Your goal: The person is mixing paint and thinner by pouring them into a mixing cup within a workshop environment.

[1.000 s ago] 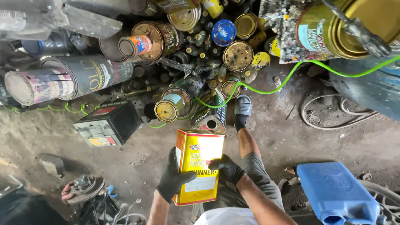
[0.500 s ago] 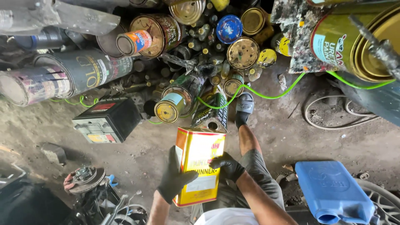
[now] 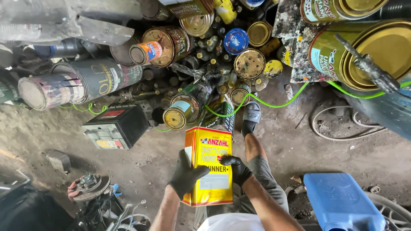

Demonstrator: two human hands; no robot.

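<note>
You hold a rectangular yellow tin (image 3: 208, 167) with a red top band upright in front of you, low in the middle of the view. Your left hand (image 3: 185, 175), in a black glove, grips its left edge, fingers clamped around the side and onto the front. Your right hand (image 3: 236, 168), also gloved in black, presses on the right edge, fingers closed on the tin's face.

At 12 o'clock from the tin lies a heap of paint cans (image 3: 205, 55), most on their sides with round lids facing you. A green hose (image 3: 274, 104) snakes out of the heap toward 2 o'clock. At 10 o'clock a black car battery (image 3: 116, 127) sits on the dirt floor (image 3: 342, 149). At 4 o'clock a blue plastic jerrycan (image 3: 342, 203) lies flat. At 8 o'clock rests a rusty brake disc (image 3: 87, 186). Your sandalled foot (image 3: 251, 116) points toward the heap, just right of the tin's top.
</note>
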